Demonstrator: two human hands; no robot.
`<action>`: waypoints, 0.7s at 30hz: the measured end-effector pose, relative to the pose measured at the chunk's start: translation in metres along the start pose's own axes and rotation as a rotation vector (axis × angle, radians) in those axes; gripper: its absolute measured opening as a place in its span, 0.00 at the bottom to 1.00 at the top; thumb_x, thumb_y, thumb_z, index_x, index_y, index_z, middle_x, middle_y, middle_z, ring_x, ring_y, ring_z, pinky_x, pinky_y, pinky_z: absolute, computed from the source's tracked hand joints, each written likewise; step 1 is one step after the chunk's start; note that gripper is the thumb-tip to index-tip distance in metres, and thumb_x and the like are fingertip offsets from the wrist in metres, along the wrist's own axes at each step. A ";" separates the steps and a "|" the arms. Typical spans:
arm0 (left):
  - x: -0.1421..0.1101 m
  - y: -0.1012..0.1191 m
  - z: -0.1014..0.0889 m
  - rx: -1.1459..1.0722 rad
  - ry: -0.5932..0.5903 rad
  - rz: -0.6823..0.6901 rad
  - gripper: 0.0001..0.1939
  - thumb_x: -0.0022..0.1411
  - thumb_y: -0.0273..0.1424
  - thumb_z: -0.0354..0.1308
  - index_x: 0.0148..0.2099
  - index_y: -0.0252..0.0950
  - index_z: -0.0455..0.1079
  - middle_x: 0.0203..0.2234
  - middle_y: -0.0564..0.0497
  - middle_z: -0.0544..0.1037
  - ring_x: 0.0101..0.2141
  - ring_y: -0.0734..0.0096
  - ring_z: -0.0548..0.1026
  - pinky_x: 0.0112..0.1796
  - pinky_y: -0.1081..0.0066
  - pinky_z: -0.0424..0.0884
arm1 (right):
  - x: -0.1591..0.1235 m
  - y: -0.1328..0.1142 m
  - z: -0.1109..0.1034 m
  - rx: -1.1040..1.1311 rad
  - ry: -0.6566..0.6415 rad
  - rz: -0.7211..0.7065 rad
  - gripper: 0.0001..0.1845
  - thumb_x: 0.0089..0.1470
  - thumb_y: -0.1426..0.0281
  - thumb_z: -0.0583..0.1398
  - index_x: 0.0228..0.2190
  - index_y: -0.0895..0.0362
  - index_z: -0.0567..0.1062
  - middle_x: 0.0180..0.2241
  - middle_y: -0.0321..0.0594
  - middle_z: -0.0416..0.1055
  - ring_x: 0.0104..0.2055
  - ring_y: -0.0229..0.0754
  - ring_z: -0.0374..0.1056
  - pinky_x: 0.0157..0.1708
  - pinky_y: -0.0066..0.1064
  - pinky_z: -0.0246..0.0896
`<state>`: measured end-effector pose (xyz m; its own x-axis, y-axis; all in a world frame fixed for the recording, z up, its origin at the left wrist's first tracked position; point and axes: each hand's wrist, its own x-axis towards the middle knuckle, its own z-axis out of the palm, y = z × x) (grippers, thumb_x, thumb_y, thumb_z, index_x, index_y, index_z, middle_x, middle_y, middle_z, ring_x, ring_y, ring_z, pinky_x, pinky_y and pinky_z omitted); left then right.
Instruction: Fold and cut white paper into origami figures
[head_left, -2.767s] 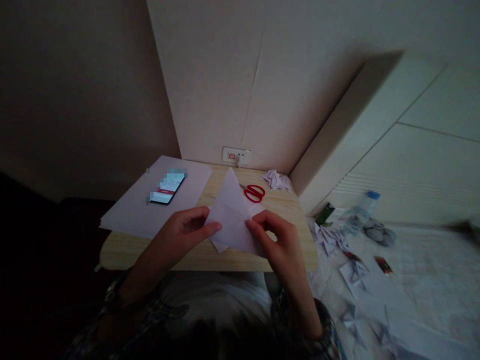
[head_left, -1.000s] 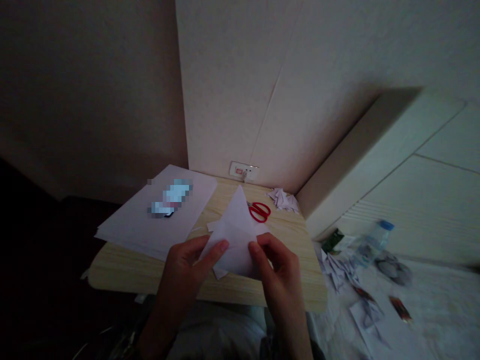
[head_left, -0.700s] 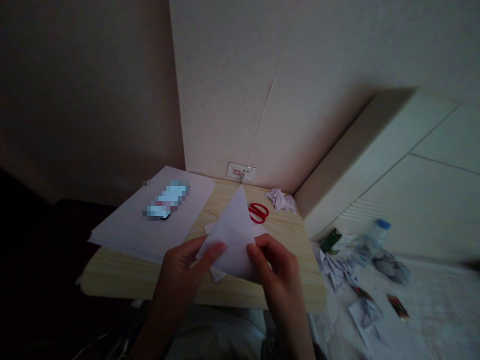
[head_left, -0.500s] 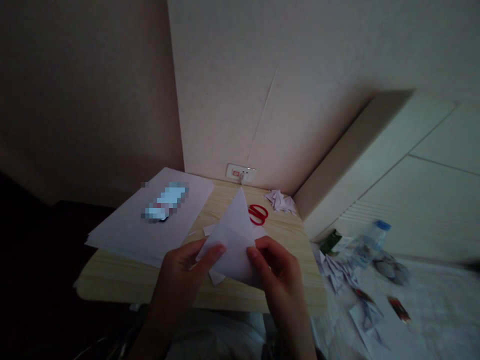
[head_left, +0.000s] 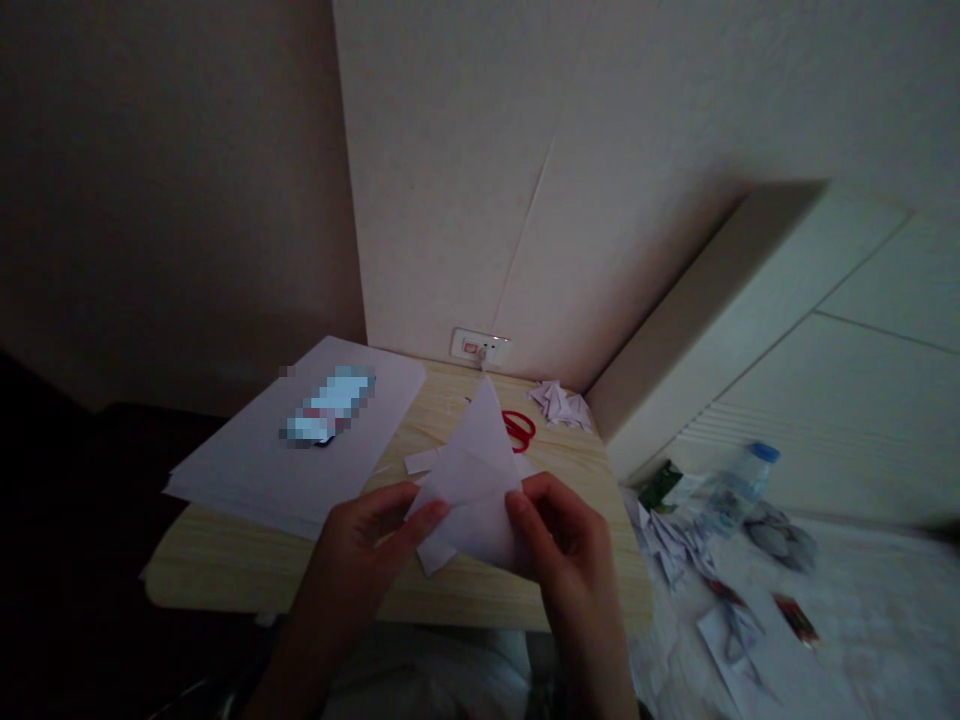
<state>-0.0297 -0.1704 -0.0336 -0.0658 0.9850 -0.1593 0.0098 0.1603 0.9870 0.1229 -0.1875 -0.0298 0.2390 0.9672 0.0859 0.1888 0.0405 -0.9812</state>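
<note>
On my feed, the left hand (head_left: 352, 548) and right hand (head_left: 589, 560) have the folded paper (head_left: 476, 476) pinched tight by its sides, lower centre of frame over the tabletop (head_left: 232, 565), where I judge uneven tugging could skew its creases.

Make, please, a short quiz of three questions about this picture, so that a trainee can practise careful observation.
1. True or false: the phone lies on top of the large white sheets.

2. Which colour do the scissors' handles have?
A) blue
B) red
C) green

3. Which hand, or hands, hold the folded paper?

Key:
1. True.
2. B.
3. Both: the left hand holds one side and the right hand the other, with the thumbs in front.
</note>
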 end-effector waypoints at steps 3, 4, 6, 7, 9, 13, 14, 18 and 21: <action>-0.001 0.000 -0.002 -0.054 0.037 -0.045 0.03 0.44 0.33 0.67 0.24 0.40 0.77 0.22 0.56 0.83 0.30 0.64 0.80 0.34 0.72 0.75 | 0.000 0.001 -0.003 0.023 0.000 0.011 0.14 0.51 0.60 0.61 0.20 0.55 0.70 0.19 0.33 0.64 0.22 0.37 0.59 0.20 0.27 0.48; -0.001 0.000 -0.003 -0.067 0.037 -0.058 0.04 0.42 0.33 0.68 0.24 0.40 0.77 0.22 0.56 0.83 0.30 0.63 0.80 0.34 0.72 0.76 | 0.000 0.001 -0.004 0.031 0.001 0.013 0.14 0.51 0.60 0.61 0.21 0.55 0.70 0.19 0.33 0.64 0.23 0.37 0.59 0.20 0.27 0.48; -0.001 -0.001 -0.005 -0.105 0.015 -0.072 0.08 0.39 0.33 0.70 0.27 0.40 0.78 0.25 0.55 0.84 0.31 0.62 0.81 0.35 0.71 0.76 | 0.000 0.001 -0.004 0.048 -0.001 0.012 0.14 0.52 0.61 0.61 0.21 0.55 0.70 0.19 0.33 0.64 0.23 0.37 0.59 0.20 0.27 0.48; -0.001 -0.002 -0.006 -0.115 -0.002 -0.076 0.10 0.38 0.33 0.71 0.28 0.40 0.78 0.26 0.54 0.85 0.32 0.61 0.81 0.35 0.70 0.77 | -0.001 0.000 -0.004 0.054 -0.003 0.011 0.14 0.52 0.61 0.61 0.21 0.55 0.70 0.20 0.33 0.64 0.23 0.37 0.59 0.20 0.27 0.49; -0.001 -0.002 -0.007 -0.106 -0.034 -0.076 0.12 0.37 0.34 0.73 0.29 0.40 0.78 0.26 0.53 0.85 0.32 0.60 0.81 0.34 0.70 0.77 | -0.002 -0.001 -0.003 0.061 -0.008 0.010 0.13 0.52 0.61 0.61 0.21 0.55 0.70 0.20 0.33 0.65 0.23 0.37 0.59 0.20 0.27 0.49; -0.001 0.000 -0.007 -0.080 -0.083 -0.069 0.08 0.39 0.35 0.72 0.25 0.40 0.78 0.23 0.53 0.83 0.28 0.63 0.80 0.32 0.72 0.75 | -0.004 -0.001 -0.004 0.069 -0.021 0.011 0.12 0.52 0.62 0.61 0.22 0.55 0.72 0.21 0.34 0.67 0.25 0.38 0.61 0.23 0.27 0.51; -0.002 0.001 -0.007 -0.082 -0.086 -0.068 0.07 0.40 0.34 0.72 0.24 0.40 0.78 0.22 0.54 0.83 0.27 0.65 0.79 0.31 0.73 0.75 | -0.004 0.000 -0.004 0.073 -0.024 0.012 0.11 0.51 0.62 0.61 0.22 0.55 0.72 0.21 0.34 0.68 0.25 0.38 0.62 0.23 0.27 0.52; -0.002 0.002 -0.006 -0.084 -0.079 -0.069 0.06 0.41 0.33 0.70 0.22 0.40 0.76 0.19 0.56 0.80 0.25 0.68 0.78 0.29 0.75 0.74 | -0.005 0.002 -0.004 0.078 -0.022 0.023 0.11 0.51 0.63 0.61 0.22 0.55 0.72 0.21 0.33 0.67 0.25 0.37 0.61 0.23 0.27 0.51; 0.000 -0.001 -0.006 -0.071 -0.060 -0.069 0.08 0.40 0.34 0.70 0.20 0.39 0.74 0.17 0.57 0.78 0.23 0.69 0.77 0.28 0.76 0.73 | -0.004 0.002 -0.004 0.074 -0.012 0.027 0.12 0.50 0.63 0.61 0.21 0.56 0.72 0.20 0.32 0.66 0.24 0.37 0.61 0.23 0.27 0.50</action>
<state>-0.0362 -0.1711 -0.0341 -0.0035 0.9742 -0.2255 -0.0638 0.2249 0.9723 0.1260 -0.1923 -0.0313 0.2317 0.9711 0.0578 0.1110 0.0326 -0.9933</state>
